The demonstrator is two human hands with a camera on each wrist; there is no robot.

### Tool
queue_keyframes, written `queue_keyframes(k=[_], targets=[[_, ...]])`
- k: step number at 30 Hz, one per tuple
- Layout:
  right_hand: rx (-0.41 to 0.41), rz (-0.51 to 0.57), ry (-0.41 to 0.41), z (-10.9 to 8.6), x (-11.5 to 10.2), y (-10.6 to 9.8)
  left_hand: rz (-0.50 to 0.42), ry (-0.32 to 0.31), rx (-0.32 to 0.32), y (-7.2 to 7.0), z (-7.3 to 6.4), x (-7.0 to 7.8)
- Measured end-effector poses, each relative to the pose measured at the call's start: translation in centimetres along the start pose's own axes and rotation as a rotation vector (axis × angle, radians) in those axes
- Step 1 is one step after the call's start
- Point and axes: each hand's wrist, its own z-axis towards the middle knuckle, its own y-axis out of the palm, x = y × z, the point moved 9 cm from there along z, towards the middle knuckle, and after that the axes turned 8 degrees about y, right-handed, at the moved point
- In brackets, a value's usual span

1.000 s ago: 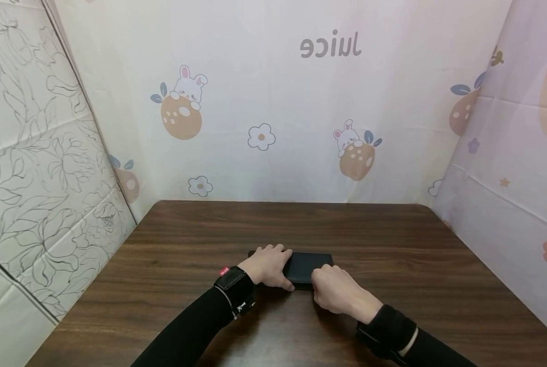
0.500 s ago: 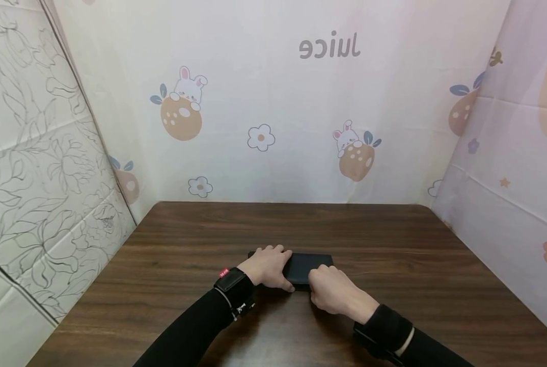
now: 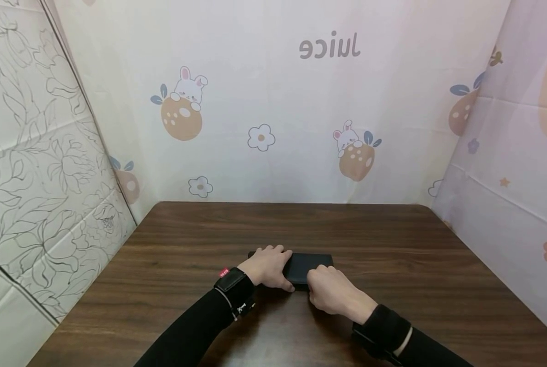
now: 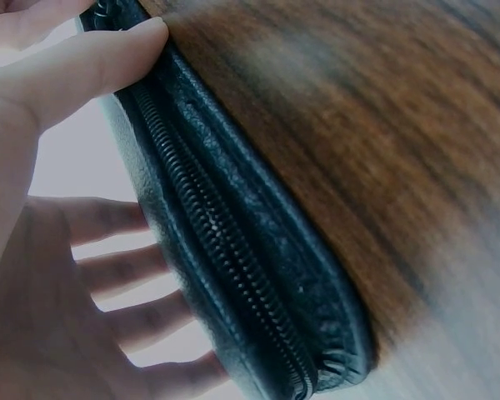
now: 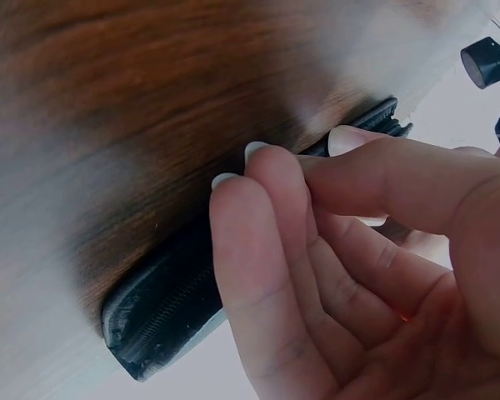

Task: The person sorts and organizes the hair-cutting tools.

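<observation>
A black zip wallet (image 3: 304,266) lies flat on the wooden table in the head view. My left hand (image 3: 268,266) grips its left part, fingers spread over the top and thumb on the near edge. The left wrist view shows that thumb (image 4: 100,67) pressing beside the zipper (image 4: 214,225), whose teeth are together along the visible stretch. At the near edge, right of the middle, my right hand (image 3: 335,291) is curled with thumb and forefinger pinched together. In the right wrist view its fingers (image 5: 254,250) cover the zipper pull, and the wallet's end (image 5: 162,304) shows beyond them.
The brown wooden table (image 3: 273,224) extends around the wallet on all sides. Behind it hangs a pale printed curtain (image 3: 273,92), with more patterned cloth (image 3: 39,153) at the left. Black bands (image 3: 236,289) with small devices sit on both wrists.
My right hand has slid slightly left along the wallet's near edge, its fingers still pinched. The left hand and the wallet have stayed in place.
</observation>
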Motion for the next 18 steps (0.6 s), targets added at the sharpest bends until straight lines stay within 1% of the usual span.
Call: queue_keyframes(k=[12, 18], targets=[[-0.003, -0.004, 0.013, 0.06, 0.10, 0.18, 0.001, -0.003, -0.009, 0.11, 0.08, -0.10], [0.007, -0.011, 0.001, 0.08, 0.01, 0.10, 0.013, 0.002, -0.011, 0.15, 0.17, -0.17]])
